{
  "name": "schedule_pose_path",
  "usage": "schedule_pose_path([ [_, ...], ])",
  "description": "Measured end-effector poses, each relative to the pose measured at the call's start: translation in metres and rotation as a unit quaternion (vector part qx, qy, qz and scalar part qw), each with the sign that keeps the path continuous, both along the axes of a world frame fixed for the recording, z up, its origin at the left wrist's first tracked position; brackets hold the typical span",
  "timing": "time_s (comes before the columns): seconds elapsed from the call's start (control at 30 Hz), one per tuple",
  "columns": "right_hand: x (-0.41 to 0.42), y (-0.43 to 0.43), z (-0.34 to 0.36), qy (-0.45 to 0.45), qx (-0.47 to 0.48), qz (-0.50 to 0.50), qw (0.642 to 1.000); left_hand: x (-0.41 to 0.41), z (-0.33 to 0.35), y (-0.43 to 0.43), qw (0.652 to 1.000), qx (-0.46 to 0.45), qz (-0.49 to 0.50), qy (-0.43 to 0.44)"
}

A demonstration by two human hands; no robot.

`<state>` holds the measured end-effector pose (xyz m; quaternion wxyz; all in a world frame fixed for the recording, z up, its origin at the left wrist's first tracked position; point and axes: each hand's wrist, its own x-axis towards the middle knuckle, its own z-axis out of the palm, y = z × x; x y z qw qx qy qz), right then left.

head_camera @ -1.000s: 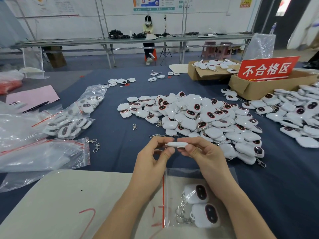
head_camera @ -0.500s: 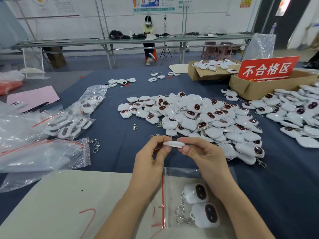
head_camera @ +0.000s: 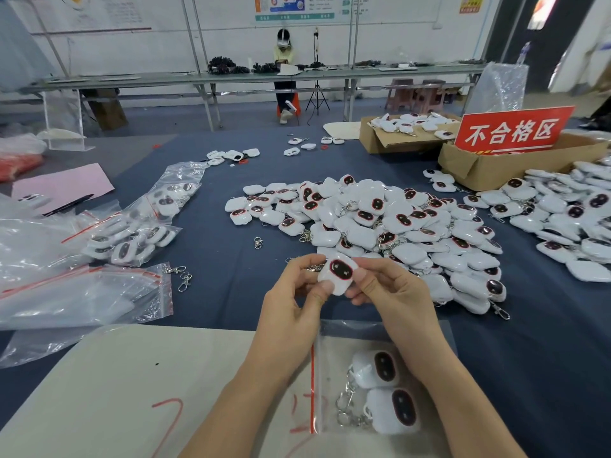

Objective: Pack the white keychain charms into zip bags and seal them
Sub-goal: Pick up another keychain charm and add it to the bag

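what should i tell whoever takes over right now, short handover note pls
Left hand and right hand: both pinch one charm, dark face up.
Zip bag lies near the table edge, under the wrists, with two charms inside; whether it is sealed cannot be told.
Loose pile sits just beyond the hands; filled bags lie to the left.
Left: bag the held charm, seal, work through the pile.
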<state>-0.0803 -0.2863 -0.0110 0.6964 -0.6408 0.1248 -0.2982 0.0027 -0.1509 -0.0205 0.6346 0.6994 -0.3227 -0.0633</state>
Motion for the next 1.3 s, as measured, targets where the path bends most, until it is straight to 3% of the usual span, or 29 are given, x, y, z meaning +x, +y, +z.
schedule_pose_path([
  [0.27, 0.0020, -0.0010, -0.0031, 0.017, -0.004, 0.032, 0.999, 0.0006, 0.0046, 0.0037, 0.999, -0.022, -0.031, 0.022],
  [0.5, 0.0010, -0.0020, -0.0014, 0.012, 0.005, 0.025, 1.000, -0.0019, 0.0045, 0.0043, 0.995, 0.012, -0.098, 0.011],
  [0.73, 0.0004, -0.0011, 0.0002, 0.016, -0.007, 0.030, 0.999, -0.0020, 0.0030, 0.0043, 0.996, 0.009, -0.087, 0.021],
  [0.97, -0.0019, 0.0008, 0.0007, 0.043, -0.020, 0.017, 0.999, -0.0025, -0.0003, 0.0041, 0.997, 0.063, -0.033, 0.020],
  [1.3, -0.0017, 0.0008, 0.0010, 0.043, -0.031, 0.019, 0.998, -0.0011, 0.0004, 0.0035, 0.998, 0.045, -0.040, 0.015],
])
